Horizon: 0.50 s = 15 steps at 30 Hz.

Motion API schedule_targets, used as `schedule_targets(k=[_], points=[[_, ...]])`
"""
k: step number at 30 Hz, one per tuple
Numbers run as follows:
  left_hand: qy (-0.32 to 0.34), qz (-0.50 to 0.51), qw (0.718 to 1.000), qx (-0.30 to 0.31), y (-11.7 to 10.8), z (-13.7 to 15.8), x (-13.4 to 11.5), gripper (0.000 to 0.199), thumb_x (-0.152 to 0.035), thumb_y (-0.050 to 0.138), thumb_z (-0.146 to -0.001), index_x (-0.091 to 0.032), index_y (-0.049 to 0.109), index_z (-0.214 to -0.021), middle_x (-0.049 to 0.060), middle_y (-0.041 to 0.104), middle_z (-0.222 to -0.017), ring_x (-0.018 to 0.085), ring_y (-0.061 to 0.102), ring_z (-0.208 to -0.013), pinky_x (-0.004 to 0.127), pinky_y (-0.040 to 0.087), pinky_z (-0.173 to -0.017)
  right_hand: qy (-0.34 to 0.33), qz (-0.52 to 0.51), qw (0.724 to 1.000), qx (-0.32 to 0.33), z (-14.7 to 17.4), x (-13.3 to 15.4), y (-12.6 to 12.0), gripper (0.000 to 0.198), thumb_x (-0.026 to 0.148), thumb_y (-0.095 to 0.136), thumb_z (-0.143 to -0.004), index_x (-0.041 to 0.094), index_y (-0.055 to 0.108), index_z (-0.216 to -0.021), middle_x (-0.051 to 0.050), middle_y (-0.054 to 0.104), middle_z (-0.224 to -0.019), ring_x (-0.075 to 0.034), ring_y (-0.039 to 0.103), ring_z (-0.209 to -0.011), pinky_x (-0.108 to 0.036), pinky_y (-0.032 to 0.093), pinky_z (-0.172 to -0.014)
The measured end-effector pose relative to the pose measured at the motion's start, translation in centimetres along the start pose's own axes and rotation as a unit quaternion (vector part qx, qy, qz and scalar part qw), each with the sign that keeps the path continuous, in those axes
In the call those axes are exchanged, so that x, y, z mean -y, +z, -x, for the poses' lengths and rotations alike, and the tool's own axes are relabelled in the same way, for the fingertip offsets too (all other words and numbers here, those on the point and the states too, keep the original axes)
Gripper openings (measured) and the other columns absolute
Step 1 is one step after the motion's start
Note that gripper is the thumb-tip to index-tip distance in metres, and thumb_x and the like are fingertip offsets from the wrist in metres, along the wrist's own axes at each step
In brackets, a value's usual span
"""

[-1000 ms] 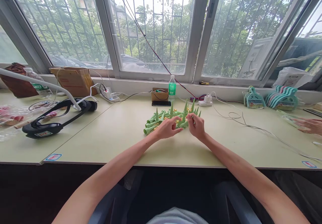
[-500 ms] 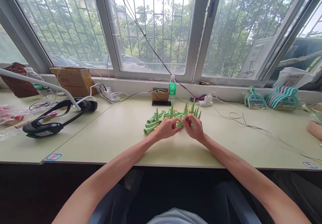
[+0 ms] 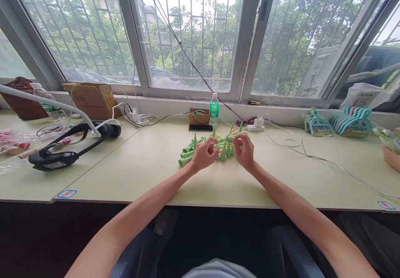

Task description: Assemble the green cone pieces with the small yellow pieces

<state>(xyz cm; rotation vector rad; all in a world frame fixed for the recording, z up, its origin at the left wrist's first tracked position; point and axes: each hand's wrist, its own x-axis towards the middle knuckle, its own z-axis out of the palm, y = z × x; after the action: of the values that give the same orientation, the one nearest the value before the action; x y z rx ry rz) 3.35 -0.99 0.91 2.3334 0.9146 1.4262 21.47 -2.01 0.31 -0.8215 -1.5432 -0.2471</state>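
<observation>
My right hand [image 3: 244, 151] is closed on a light green tapered tube [image 3: 234, 136], held nearly level with its wider end toward the left. My left hand [image 3: 204, 155] is a little to the left, thumb and forefinger curled together in a pinch. Whether anything small sits between those fingertips I cannot make out. Around and behind both hands lies a pile of similar green tubes [image 3: 186, 154], with small yellow bits among them. Several pointed green cones [image 3: 195, 140] stand upright there. Part of the pile is hidden behind my hands.
A black phone [image 3: 200, 128] and a small cardboard box [image 3: 199, 118] lie behind the pile, near a green-labelled bottle [image 3: 214, 108]. A black headset [image 3: 56, 161] is at left. White cables [image 3: 312, 157] cross the right side, with bundled teal hangers [image 3: 353, 123] beyond.
My hands have moved apart. The right one has risen slightly with the green tube, now turned level; the left has drawn back a little to the left.
</observation>
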Motion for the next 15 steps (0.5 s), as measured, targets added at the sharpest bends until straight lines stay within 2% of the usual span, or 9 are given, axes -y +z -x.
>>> schedule_targets(k=[6,15], points=[[-0.064,-0.007,0.994,-0.085,-0.5,-0.6,0.3,0.005,-0.024,0.051,-0.082,-0.021,0.052,-0.086,-0.011,0.035,-0.045,0.007,0.032,-0.041,0.020,0.037,-0.054,0.027,-0.023,0.997,0.071,-0.5,-0.5,0.4,0.016,0.034,0.044,-0.098,0.020,0.051,-0.091,-0.006,0.061,-0.094,-0.009,0.051,-0.057,-0.023,0.043,-0.053],[-0.087,-0.001,0.992,-0.095,-0.6,-1.0,0.8,0.009,-0.022,0.053,-0.080,-0.021,0.052,-0.089,-0.012,0.034,-0.044,0.008,0.032,-0.040,0.020,0.036,-0.054,0.045,0.004,0.991,0.125,-0.5,-1.1,0.7,0.022,0.039,0.044,-0.097,0.021,0.049,-0.086,-0.001,0.058,-0.075,-0.010,0.051,-0.055,-0.022,0.040,-0.054]])
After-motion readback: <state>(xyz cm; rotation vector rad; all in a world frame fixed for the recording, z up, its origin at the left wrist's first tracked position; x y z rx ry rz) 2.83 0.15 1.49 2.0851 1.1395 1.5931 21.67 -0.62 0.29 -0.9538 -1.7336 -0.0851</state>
